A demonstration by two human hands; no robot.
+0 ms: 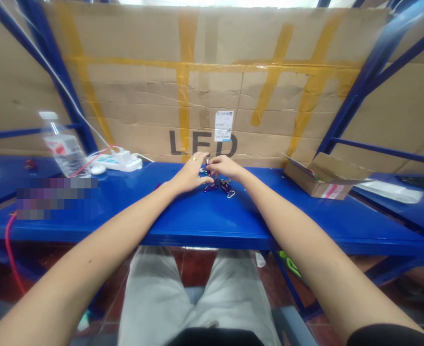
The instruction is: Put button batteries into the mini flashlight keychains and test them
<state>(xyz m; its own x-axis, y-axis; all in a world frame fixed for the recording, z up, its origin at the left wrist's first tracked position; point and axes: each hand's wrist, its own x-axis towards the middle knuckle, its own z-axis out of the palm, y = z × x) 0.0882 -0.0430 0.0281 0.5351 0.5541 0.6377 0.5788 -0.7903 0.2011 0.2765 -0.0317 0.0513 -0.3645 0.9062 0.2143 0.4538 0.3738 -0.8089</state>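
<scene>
My left hand (192, 174) is over the middle of the blue table, thumb and fingers apart. A small teal and silver metal piece (203, 171) shows in the gap of that hand; whether it is touched I cannot tell. Close beside it, my right hand (227, 166) pinches a small dark purple metal piece (207, 164) between thumb and fingertips. Just below the hands lies a small pile of purple and silver carabiner clips (226, 184). One silver carabiner (231, 194) sticks out at the pile's front. Another purple piece (157, 186) lies left of my left wrist.
A large taped cardboard box (143, 110) stands behind the blue table (212, 223). At the left are a water bottle (62, 149) and a white power strip (120, 162) with cables. An open small carton (321, 180) sits at the right, between blue metal frame posts (359, 91).
</scene>
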